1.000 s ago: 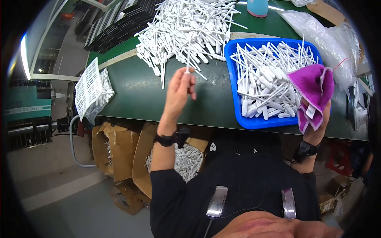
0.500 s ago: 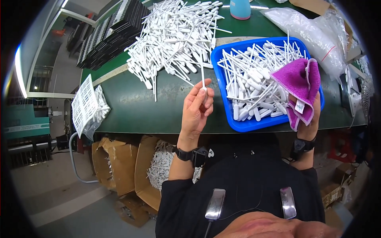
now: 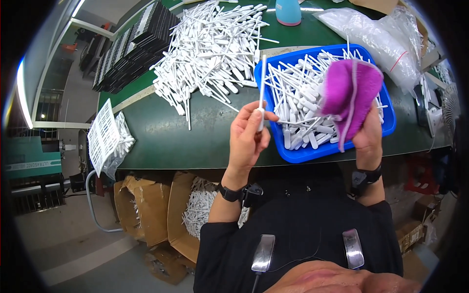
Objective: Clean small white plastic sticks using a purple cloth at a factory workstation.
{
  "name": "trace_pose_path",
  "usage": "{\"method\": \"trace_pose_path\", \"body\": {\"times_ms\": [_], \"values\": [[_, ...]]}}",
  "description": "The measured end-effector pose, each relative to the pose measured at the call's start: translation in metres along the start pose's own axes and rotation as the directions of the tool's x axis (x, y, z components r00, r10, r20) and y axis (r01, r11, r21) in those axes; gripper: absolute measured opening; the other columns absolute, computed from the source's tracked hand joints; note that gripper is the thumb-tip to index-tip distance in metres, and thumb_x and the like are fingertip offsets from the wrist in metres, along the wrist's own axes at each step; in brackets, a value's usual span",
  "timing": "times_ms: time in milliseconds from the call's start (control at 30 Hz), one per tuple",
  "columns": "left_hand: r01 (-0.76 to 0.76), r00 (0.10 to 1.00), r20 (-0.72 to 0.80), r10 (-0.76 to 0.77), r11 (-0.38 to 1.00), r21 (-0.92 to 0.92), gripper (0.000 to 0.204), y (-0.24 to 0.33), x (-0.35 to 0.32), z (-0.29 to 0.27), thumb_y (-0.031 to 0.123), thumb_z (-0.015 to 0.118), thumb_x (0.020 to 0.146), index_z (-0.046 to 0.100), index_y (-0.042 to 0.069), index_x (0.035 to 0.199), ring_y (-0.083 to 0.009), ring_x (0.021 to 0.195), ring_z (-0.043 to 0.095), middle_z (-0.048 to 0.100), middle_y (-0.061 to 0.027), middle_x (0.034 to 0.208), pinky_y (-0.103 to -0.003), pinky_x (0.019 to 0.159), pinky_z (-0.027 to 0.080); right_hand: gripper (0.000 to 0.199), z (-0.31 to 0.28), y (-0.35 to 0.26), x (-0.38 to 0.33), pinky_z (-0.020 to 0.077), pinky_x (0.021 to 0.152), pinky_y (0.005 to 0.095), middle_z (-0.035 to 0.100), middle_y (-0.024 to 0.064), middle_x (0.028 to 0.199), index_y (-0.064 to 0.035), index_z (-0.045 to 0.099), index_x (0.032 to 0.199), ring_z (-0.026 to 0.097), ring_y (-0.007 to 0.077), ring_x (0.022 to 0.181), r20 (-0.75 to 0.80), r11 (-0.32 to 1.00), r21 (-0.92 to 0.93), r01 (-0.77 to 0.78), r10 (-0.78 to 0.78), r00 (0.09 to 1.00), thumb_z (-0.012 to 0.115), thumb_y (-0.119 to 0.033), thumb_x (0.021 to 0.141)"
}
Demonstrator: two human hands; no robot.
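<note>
My left hand (image 3: 248,136) pinches a thin white plastic stick (image 3: 262,93) by its lower end and holds it upright over the front edge of the green table (image 3: 205,141). My right hand (image 3: 367,139) grips a purple cloth (image 3: 349,95) above a blue tray (image 3: 312,154) that is full of the same white sticks. The stick in my left hand stands just left of the tray's near left corner. A big loose heap of white sticks (image 3: 210,49) lies on the table behind my left hand.
Black trays (image 3: 132,46) are stacked at the table's far left. A clear plastic bag (image 3: 381,39) and a light blue object (image 3: 288,10) lie at the back. A white grid rack (image 3: 103,139) hangs at the left edge. Cardboard boxes (image 3: 171,215) with white sticks stand on the floor.
My left hand has drawn back from the heap toward me with one stick and turned it upright. My right hand has lifted the purple cloth up off the tray's right side.
</note>
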State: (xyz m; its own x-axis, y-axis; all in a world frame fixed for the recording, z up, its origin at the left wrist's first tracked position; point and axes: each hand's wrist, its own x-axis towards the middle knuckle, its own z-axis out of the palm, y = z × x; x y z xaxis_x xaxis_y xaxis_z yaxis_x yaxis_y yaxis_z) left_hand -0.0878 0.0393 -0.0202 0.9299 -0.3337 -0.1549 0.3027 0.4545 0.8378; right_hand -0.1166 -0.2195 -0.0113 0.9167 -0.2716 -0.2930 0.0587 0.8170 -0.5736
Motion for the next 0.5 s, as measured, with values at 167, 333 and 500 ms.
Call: {"method": "trace_pose_path", "body": {"times_ms": [167, 333, 500], "values": [[-0.020, 0.998, 0.064, 0.010, 0.987, 0.159, 0.025, -0.008, 0.006, 0.039, 0.018, 0.048, 0.095, 0.051, -0.001, 0.112, -0.0053, 0.042, 0.044, 0.061, -0.0075, 0.075, -0.017, 0.038, 0.034, 0.038, 0.031, 0.038, -0.011, 0.0507, 0.081, 0.0386, 0.059, 0.0096, 0.112, -0.0036, 0.052, 0.117, 0.059, 0.0204, 0.100, 0.087, 0.977, 0.016, -0.213, 0.211, 0.974, 0.035, -0.031, 0.098], [0.085, 0.966, 0.197, -0.170, 0.922, 0.377, 0.022, -0.024, -0.002, 0.047, 0.020, 0.048, 0.095, 0.055, 0.000, 0.101, -0.0038, 0.044, 0.045, 0.060, -0.0042, 0.071, -0.017, 0.040, 0.033, 0.037, 0.030, 0.048, -0.008, 0.0513, 0.078, 0.0346, 0.061, 0.0086, 0.108, -0.0042, 0.053, 0.116, 0.061, 0.0177, 0.093, 0.159, 0.996, -0.076, -0.043, 0.055, 0.986, 0.035, -0.031, 0.098], [0.184, 0.912, 0.270, -0.309, 0.897, 0.402, 0.022, -0.033, -0.007, 0.046, 0.021, 0.046, 0.096, 0.056, 0.002, 0.095, -0.0031, 0.046, 0.044, 0.057, -0.0011, 0.066, -0.017, 0.042, 0.033, 0.035, 0.024, 0.036, -0.004, 0.0518, 0.075, 0.0311, 0.063, 0.0074, 0.099, -0.0042, 0.055, 0.111, 0.062, 0.0158, 0.085, 0.271, 0.997, -0.071, 0.012, 0.007, 0.962, 0.035, -0.030, 0.098]]}}
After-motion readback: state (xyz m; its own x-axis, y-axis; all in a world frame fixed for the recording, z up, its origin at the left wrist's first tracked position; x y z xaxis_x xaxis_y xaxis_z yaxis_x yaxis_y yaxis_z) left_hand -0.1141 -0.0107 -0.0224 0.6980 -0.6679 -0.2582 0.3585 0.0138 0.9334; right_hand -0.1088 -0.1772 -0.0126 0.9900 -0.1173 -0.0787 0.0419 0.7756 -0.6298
